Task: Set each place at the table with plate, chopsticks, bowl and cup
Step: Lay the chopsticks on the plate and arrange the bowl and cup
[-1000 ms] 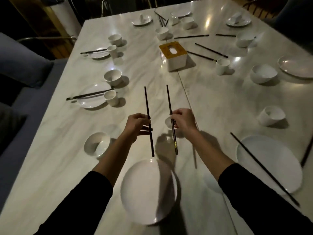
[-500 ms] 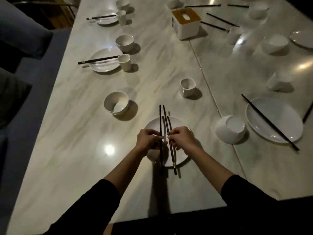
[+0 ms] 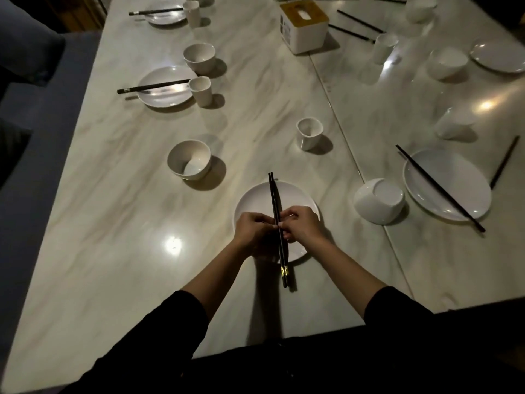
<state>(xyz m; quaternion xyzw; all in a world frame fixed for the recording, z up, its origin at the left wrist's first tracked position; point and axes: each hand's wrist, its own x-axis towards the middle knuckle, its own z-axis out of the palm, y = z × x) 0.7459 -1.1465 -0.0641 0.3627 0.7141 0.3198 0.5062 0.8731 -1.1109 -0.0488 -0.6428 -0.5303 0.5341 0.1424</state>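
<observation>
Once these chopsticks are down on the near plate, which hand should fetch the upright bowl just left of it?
Left, probably. The bowl sits off the plate's left side, nearest the left hand; the right hand would have to cross the chopsticks.

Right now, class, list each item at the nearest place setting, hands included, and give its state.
chopsticks: paired, held across the plate by both hands.
plate: lying flat beneath the chopsticks.
left hand: pinching the chopsticks.
right hand: pinching the chopsticks.
bowl: upright, empty, left of the plate.
cup: upright, beyond the plate.
</observation>
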